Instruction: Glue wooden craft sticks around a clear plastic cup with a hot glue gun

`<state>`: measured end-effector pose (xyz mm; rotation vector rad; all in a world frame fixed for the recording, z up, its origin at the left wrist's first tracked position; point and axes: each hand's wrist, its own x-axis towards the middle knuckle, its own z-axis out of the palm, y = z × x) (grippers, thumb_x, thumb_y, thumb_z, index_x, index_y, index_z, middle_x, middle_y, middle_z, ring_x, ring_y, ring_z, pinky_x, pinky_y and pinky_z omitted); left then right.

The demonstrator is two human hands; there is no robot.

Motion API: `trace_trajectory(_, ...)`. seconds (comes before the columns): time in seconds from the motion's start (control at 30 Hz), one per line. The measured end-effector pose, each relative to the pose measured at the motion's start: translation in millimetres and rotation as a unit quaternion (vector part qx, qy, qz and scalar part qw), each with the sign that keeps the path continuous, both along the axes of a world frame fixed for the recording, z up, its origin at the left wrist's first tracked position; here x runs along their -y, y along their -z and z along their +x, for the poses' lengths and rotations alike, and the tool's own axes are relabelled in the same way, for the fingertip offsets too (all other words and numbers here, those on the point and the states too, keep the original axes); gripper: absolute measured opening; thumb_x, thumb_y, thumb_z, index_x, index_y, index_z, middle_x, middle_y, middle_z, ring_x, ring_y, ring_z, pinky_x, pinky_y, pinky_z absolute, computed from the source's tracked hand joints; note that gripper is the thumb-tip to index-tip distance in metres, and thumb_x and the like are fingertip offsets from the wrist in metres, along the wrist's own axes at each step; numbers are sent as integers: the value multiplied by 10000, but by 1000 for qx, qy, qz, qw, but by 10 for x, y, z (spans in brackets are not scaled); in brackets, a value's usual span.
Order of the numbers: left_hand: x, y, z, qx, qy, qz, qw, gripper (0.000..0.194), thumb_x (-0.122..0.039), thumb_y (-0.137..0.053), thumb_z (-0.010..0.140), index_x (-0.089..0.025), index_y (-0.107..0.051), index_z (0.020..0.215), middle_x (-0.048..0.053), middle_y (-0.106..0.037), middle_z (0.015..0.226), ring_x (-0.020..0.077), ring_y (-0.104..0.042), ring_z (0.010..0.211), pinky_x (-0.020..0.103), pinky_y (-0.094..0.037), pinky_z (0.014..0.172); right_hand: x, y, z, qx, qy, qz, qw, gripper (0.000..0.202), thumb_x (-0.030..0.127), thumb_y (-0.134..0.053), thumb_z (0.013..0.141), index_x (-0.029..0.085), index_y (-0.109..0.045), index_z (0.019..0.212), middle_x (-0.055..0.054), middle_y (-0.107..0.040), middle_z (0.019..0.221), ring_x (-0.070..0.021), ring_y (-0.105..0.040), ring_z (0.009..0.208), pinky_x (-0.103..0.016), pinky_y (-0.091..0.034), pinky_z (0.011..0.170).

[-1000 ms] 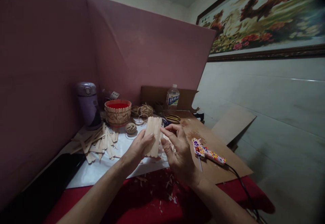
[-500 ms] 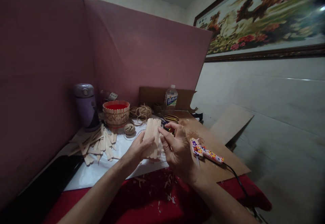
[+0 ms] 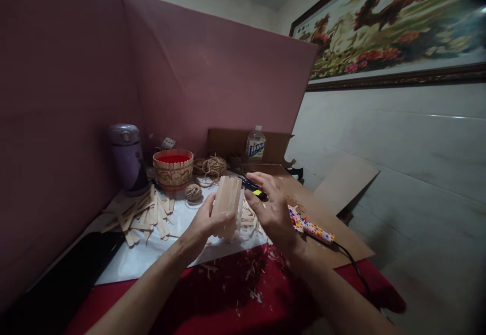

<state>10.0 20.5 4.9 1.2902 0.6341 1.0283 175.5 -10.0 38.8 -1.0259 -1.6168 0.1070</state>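
Observation:
My left hand (image 3: 207,222) grips a small box-like piece faced with pale craft sticks (image 3: 227,204), thumb across its front. Along its right side a whitish, translucent edge shows. To the right, my right hand (image 3: 268,208) hangs apart from the piece with fingers spread and nothing in them. Loose sticks and shavings (image 3: 250,217) lie between the hand and the piece. Behind the right fingers sits a dark tool with a yellow patch (image 3: 258,192), partly hidden. Right of that hand lies a flower-patterned glue gun (image 3: 313,229) with a black cord.
At the left are a purple flask (image 3: 128,160), a stick-covered bowl with red inside (image 3: 173,169) and a pile of craft sticks (image 3: 152,211). Twine (image 3: 212,167), a small twine ball (image 3: 193,192) and a plastic bottle (image 3: 255,145) stand behind. Cardboard (image 3: 341,246) covers the right side.
My right hand has come off the stick-faced piece and moved right, its fingers opening. The piece has turned slightly in my left hand, and the loose sticks beyond it show more.

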Motion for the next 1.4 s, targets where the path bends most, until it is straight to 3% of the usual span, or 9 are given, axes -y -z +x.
trace_trajectory(0.07, 9, 1, -8, -5, 17, 12, 1000, 661, -408, -719, 696, -188, -456, 1262, 121, -615, 1057, 201, -607, 798, 286, -472, 648, -90, -77, 40, -74, -81, -98, 989, 333, 334, -632, 817, 204, -584, 1120, -89, -610, 1119, -234, -552, 1081, -423, -443, 928)
trace_trajectory(0.17, 22, 5, -19, -14, 37, 17, 999, 626, -395, -691, 727, -197, -448, 1268, 114, -607, 1052, 187, -597, 773, 284, -469, 630, -181, -168, 78, -159, -197, -222, 942, 406, 314, -707, 712, 190, -569, 1074, -49, -640, 935, -196, -603, 907, -358, -487, 803)
trace_trajectory(0.27, 11, 16, -24, -24, 36, 18, 999, 631, -399, -689, 724, -197, -441, 1268, 107, -603, 1040, 173, -587, 742, 274, -466, 602, -189, -235, 76, -189, -245, -274, 910, 410, 269, -731, 662, 184, -571, 1030, 0, -610, 792, -149, -585, 758, -320, -473, 737)
trace_trajectory(0.8, -27, 44, -9, -39, 7, 28, 999, 732, -438, -726, 643, -175, -419, 1254, 89, -595, 1014, 184, -578, 755, 281, -484, 593, -193, -235, 13, -260, -246, -292, 887, 484, 181, -759, 584, 166, -555, 1022, 62, -572, 661, -104, -546, 617, -300, -428, 696)
trace_trajectory(1.1, -47, 13, -7, -38, -11, 12, 999, 772, -459, -725, 606, -137, -436, 1245, 102, -600, 1004, 191, -577, 766, 286, -465, 620, -153, -249, 10, -185, -245, -331, 892, 615, 250, -798, 569, 207, -517, 1115, -33, -618, 895, -199, -608, 846, -351, -491, 735)
trace_trajectory(1.4, -63, 52, 8, -36, -17, 10, 999, 706, -428, -738, 617, -154, -463, 1206, 87, -605, 970, 171, -582, 728, 270, -476, 594, -154, -255, 14, -208, -266, -355, 872, 632, 204, -806, 564, 188, -508, 1121, 13, -612, 739, -195, -635, 732, -370, -492, 720)
